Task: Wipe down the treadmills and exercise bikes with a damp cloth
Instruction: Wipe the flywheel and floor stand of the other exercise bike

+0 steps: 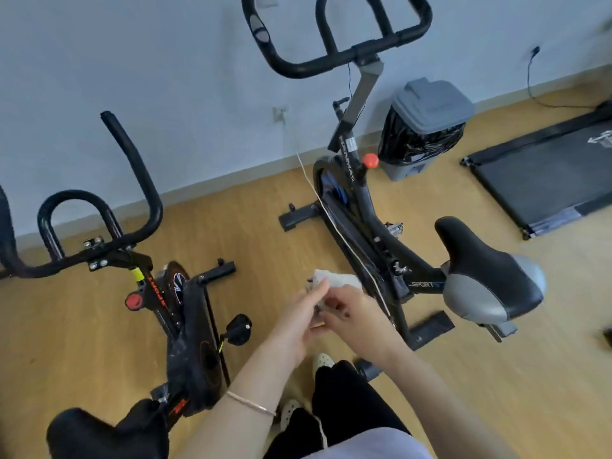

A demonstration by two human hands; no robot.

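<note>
We hold a white cloth (335,280) bunched between our left hand (295,323) and right hand (359,321), above the wooden floor (271,233). We stand between two exercise bikes: the orange-trimmed bike (185,313) on our left, the black bike (371,223) with its grey-and-black saddle (490,279) on our right. A lidded grey bin (430,104) stands by the wall, with a treadmill (543,180) near it.
</note>
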